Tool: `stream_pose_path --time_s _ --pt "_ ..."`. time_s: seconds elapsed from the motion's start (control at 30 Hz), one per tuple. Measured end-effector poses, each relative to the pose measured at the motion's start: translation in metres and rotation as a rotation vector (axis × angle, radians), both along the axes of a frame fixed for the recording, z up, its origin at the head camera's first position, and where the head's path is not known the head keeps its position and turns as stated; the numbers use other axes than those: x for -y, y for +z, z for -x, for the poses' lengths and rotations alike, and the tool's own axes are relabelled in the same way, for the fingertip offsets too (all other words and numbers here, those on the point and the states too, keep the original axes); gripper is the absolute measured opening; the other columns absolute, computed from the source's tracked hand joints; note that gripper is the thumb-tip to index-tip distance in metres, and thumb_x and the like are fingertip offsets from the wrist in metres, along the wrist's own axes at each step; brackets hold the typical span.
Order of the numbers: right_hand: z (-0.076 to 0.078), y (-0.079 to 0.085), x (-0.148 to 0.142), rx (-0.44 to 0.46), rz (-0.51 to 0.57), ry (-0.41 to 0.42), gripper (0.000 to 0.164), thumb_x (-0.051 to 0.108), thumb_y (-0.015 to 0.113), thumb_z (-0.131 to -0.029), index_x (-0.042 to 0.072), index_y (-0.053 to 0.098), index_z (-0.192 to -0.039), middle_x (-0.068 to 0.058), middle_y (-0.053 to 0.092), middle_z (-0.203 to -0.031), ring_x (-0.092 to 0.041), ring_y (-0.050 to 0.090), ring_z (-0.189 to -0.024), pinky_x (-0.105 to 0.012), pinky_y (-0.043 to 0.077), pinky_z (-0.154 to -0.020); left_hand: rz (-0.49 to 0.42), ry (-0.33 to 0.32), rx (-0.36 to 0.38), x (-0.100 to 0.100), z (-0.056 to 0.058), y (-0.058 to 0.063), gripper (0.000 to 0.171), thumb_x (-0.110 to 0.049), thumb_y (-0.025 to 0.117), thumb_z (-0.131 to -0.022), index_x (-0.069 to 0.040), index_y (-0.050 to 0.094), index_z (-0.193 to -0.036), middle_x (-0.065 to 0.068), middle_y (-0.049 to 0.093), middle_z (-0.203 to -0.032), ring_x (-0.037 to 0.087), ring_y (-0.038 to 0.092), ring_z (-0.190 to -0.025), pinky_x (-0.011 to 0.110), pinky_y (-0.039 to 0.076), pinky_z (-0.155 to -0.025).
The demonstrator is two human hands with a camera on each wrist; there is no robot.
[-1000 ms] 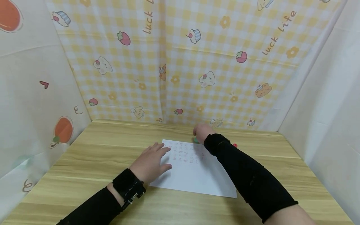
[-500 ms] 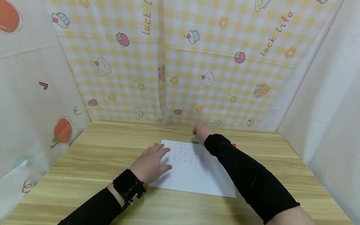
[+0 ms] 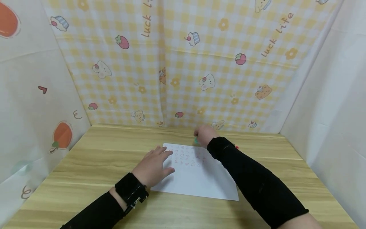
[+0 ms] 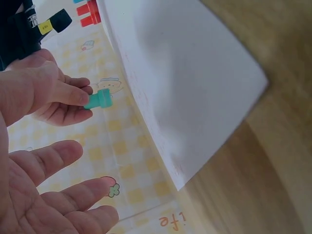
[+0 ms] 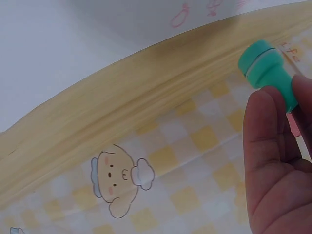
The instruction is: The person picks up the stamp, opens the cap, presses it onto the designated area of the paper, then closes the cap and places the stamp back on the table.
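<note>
My right hand (image 3: 205, 135) pinches a small green stamp (image 5: 268, 68) between thumb and fingers. In the head view it is just beyond the far edge of a white sheet of paper (image 3: 200, 181). The stamp's wide end points away from the fingertips in the right wrist view. My left hand (image 3: 152, 167) has its fingers spread over the paper's left edge; whether it touches the sheet I cannot tell. Rows of small, faint reddish stamped marks (image 3: 187, 156) cover the far part of the paper.
Red stamps (image 4: 90, 13) stand beyond the paper, mostly hidden behind the right forearm in the head view. A blue piece shows beside them in the left wrist view. A yellow checked cloth (image 3: 183, 70) hangs behind the wooden table (image 3: 120, 136), with white cloths at both sides.
The green stamp in my right hand has risen slightly from the paper's far edge. My left hand stays in place. The head view has shifted a little.
</note>
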State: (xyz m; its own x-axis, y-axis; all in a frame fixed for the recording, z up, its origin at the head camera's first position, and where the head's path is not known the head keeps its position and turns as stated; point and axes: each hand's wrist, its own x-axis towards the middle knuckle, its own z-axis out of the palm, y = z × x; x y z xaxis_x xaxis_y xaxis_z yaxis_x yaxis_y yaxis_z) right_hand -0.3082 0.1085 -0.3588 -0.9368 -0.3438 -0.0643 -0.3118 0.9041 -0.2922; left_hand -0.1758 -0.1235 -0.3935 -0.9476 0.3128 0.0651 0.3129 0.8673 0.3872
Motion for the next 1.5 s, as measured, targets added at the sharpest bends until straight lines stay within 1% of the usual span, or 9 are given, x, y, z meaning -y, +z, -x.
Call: stream_pose_path --time_s 0.13,0.3,0.43,0.57,0.73,1.0,1.17,1.3,1.5 --pt "-0.009 0.003 0.0 -0.044 0.022 0.034 0.02 0.005 0.067 -0.101 0.005 0.077 -0.119 -0.012 0.077 -0.12 -0.029 0.071 -0.116 -0.042 0.058 -0.102 -0.015 -0.003 -0.007 -0.002 0.0 0.0 0.06 -0.039 0.073 -0.099 -0.01 0.057 -0.15 0.021 0.047 -0.161 0.044 0.034 -0.156 0.06 0.025 -0.129" --pt "-0.021 0.007 0.002 -0.057 0.102 0.024 0.015 0.007 0.071 -0.099 0.007 0.079 -0.113 -0.009 0.078 -0.112 -0.024 0.071 -0.101 -0.04 0.06 -0.094 -0.044 -0.011 -0.016 -0.005 0.001 0.0 0.06 -0.038 0.073 -0.099 -0.01 0.056 -0.15 0.02 0.049 -0.16 0.044 0.035 -0.156 0.06 0.026 -0.129" --pt "-0.033 0.008 0.002 -0.049 0.172 0.029 0.012 0.009 0.073 -0.099 0.007 0.079 -0.109 -0.007 0.076 -0.103 -0.02 0.067 -0.09 -0.037 0.06 -0.088 -0.075 -0.015 -0.012 -0.007 0.0 0.0 0.062 -0.038 0.074 -0.099 -0.011 0.054 -0.151 0.018 0.052 -0.158 0.04 0.042 -0.153 0.059 0.032 -0.126" --pt "-0.046 0.01 0.002 -0.029 0.22 0.027 0.01 0.013 0.072 -0.1 0.009 0.078 -0.108 -0.003 0.074 -0.096 -0.019 0.062 -0.083 -0.034 0.058 -0.084 -0.109 -0.006 0.001 -0.009 -0.001 0.0 0.065 -0.039 0.073 -0.1 -0.011 0.05 -0.155 0.013 0.053 -0.158 0.033 0.049 -0.149 0.055 0.04 -0.123" --pt "-0.06 0.011 0.002 -0.03 0.289 0.04 0.009 0.015 0.072 -0.101 0.009 0.077 -0.105 -0.001 0.073 -0.093 -0.017 0.062 -0.081 -0.032 0.057 -0.079 -0.161 0.001 0.001 -0.013 0.0 0.002 0.068 -0.035 0.073 -0.1 -0.007 0.046 -0.156 0.014 0.054 -0.158 0.032 0.052 -0.147 0.053 0.044 -0.12" --pt "-0.081 0.013 0.0 -0.021 0.379 0.069 0.006 0.015 0.072 -0.1 0.012 0.076 -0.101 0.002 0.072 -0.087 -0.014 0.06 -0.076 -0.029 0.055 -0.073 -0.218 0.001 0.005 -0.021 0.0 0.003 0.067 -0.032 0.072 -0.102 -0.004 0.046 -0.156 0.015 0.055 -0.156 0.032 0.052 -0.146 0.052 0.045 -0.119" --pt "-0.094 0.011 0.0 0.018 0.469 0.069 0.004 0.013 0.072 -0.1 0.012 0.075 -0.1 0.003 0.071 -0.087 -0.013 0.061 -0.077 -0.029 0.055 -0.071 -0.254 0.004 -0.02 -0.024 -0.001 0.003 0.064 -0.031 0.073 -0.101 -0.005 0.049 -0.154 0.014 0.059 -0.153 0.031 0.055 -0.144 0.052 0.047 -0.117" --pt "-0.102 0.005 -0.002 0.047 0.521 0.052 0.003 0.013 0.071 -0.101 0.013 0.074 -0.102 0.003 0.071 -0.088 -0.013 0.062 -0.078 -0.029 0.054 -0.071 -0.291 0.009 -0.028 -0.026 -0.002 0.001 0.061 -0.03 0.075 -0.1 -0.006 0.053 -0.152 0.012 0.061 -0.15 0.03 0.057 -0.142 0.052 0.049 -0.116" --pt "-0.112 -0.001 -0.004 0.039 0.564 0.055 0.004 0.014 0.071 -0.101 0.012 0.074 -0.103 0.002 0.072 -0.089 -0.011 0.063 -0.079 -0.028 0.055 -0.071 -0.342 -0.005 -0.03 -0.028 -0.005 -0.002 0.056 -0.028 0.075 -0.1 -0.008 0.056 -0.149 0.011 0.063 -0.148 0.028 0.058 -0.141 0.051 0.05 -0.114"
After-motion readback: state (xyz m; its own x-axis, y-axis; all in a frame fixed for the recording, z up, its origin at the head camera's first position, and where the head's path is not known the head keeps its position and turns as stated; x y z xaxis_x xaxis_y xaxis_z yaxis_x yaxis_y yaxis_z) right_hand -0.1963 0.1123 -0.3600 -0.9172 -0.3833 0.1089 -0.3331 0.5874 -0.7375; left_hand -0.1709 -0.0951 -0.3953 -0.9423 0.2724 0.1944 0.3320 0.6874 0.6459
